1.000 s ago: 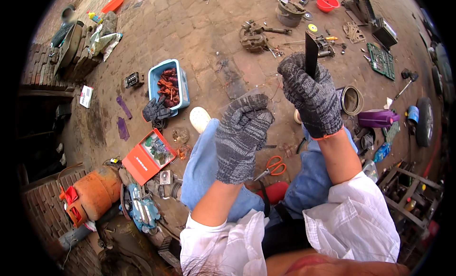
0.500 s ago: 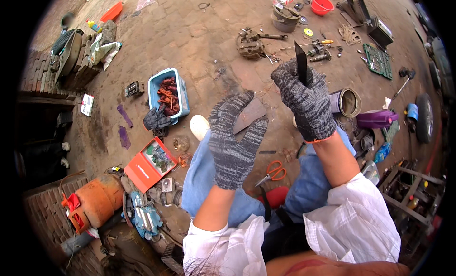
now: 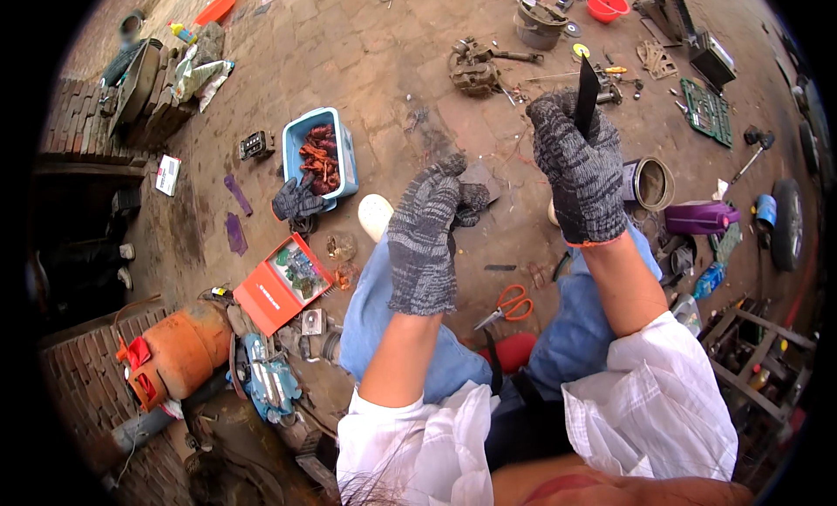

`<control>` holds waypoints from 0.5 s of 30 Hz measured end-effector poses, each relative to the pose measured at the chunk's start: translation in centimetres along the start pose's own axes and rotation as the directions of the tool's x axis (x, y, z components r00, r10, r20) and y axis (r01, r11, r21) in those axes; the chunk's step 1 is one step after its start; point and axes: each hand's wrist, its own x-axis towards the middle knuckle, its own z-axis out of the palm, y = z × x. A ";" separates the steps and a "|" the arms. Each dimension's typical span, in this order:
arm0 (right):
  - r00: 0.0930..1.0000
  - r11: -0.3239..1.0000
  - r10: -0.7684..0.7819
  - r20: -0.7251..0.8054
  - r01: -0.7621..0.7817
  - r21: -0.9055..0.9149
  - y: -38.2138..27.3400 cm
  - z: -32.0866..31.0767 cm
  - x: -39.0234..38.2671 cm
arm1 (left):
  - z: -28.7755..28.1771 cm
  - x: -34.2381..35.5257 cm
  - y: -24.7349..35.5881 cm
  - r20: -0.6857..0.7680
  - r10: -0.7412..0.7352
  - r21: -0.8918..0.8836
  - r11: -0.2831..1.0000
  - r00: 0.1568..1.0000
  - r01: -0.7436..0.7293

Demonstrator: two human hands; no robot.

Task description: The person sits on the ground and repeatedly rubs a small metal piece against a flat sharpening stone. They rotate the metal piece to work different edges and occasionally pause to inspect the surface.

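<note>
Strip (image 3: 588, 95): flat, black, pointed tip, jutting from gloved right hand (image 3: 579, 170)

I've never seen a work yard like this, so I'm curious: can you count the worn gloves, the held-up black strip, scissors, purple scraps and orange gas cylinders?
Worn gloves: 2
Held-up black strip: 1
Scissors: 1
Purple scraps: 2
Orange gas cylinder: 1
Total: 7

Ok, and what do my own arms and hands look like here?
Your left hand and right hand wear knitted gloves in mottled grey and black. An orange edge trims the right cuff; none shows on the left. Bare forearms meet loose, wrinkled white sleeves.
</note>
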 end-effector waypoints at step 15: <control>0.985 0.986 0.162 0.065 -0.164 0.031 1.2 0.9 -0.8 | 0.7 -0.5 0.3 0.119 0.097 -0.117 0.990 0.988 -0.083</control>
